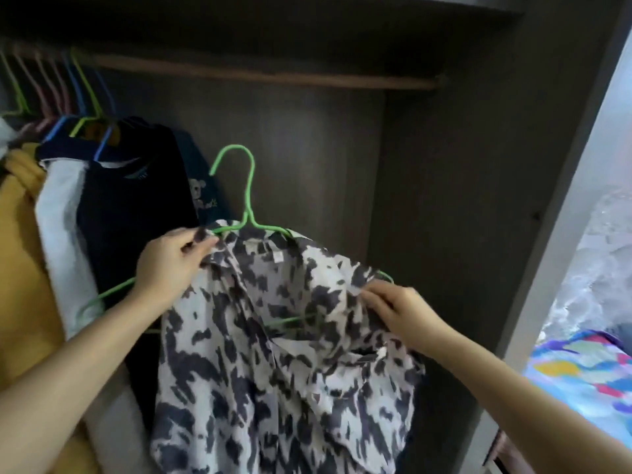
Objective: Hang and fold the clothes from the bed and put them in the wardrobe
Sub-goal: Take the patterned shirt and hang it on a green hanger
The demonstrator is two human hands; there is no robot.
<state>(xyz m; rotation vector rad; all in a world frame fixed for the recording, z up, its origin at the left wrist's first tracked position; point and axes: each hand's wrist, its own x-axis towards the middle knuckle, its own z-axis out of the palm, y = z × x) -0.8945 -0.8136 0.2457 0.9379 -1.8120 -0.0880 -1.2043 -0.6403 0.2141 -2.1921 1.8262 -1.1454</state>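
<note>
A white shirt with dark blotches [280,354] hangs partly on a green wire hanger [248,196] in front of the open wardrobe. My left hand [167,265] pinches the shirt's collar at the hanger's left shoulder. At the hanger's right shoulder, my right hand [400,313] pinches the shirt's fabric. The hanger's hook is free in the air, well below the wooden rail [260,71]. Its left arm sticks out bare past my left wrist.
Hung clothes crowd the rail's left end: a dark navy top [133,206], a white garment [65,234] and a yellow one [20,268], on coloured hangers [78,90]. The wardrobe's side panel [564,200] stands right, with a colourful bedspread [581,378] beyond.
</note>
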